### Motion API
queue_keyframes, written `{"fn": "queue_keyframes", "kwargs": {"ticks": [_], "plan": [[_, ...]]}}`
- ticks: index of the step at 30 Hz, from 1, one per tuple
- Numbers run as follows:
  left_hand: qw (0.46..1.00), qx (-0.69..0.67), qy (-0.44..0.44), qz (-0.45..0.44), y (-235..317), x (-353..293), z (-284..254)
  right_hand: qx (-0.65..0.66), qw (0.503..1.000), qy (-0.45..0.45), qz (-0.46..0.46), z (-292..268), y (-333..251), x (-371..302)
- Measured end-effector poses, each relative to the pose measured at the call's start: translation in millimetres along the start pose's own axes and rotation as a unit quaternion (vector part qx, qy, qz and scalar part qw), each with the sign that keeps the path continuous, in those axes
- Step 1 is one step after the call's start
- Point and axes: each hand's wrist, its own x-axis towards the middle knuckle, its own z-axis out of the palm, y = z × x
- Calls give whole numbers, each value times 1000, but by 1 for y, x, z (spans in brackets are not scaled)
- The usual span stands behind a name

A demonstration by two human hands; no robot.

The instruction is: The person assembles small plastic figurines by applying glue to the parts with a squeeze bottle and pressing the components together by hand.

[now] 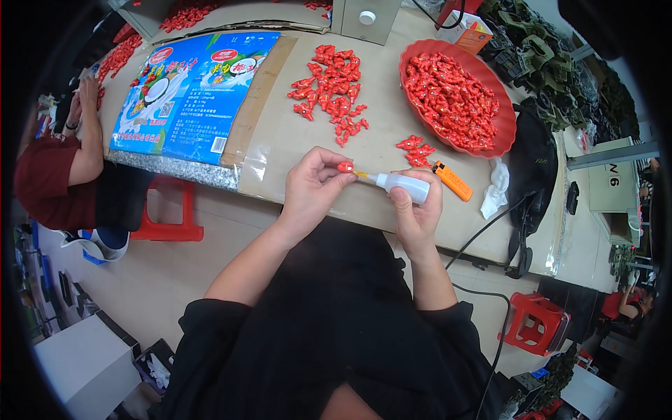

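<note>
Between the fingertips of my left hand (313, 187) is a small red figurine (345, 166), pinched at the front edge of the table. My right hand (418, 213) is closed around a white squeeze bottle (402, 185) lying sideways. Its thin yellowish nozzle (362, 174) points left and meets or nearly meets the figurine; I cannot tell which. Loose red figurines (336, 82) lie spread out beyond my left hand. A few more figurines (418, 150) lie past my right hand, by an orange lighter (453, 181).
A red scalloped bowl (509, 133) full of figurines stands at the right, near a crumpled white tissue (496, 187) and a black bag (535, 175). Flattened blue printed cardboard (189, 105) covers the table's left part. Another person (59, 168) sits at the left. A black cable (505, 322) hangs at the right.
</note>
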Motion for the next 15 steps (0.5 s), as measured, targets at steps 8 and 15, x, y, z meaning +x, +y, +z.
{"fn": "queue_keyframes", "kwargs": {"ticks": [8,15], "plan": [[1000,4,-1,8,-2,1,0,-7,1000,9,-4,0,-1,2],[999,3,-32,-12,4,0,-3,125,989,39,65,1,-3,5]]}}
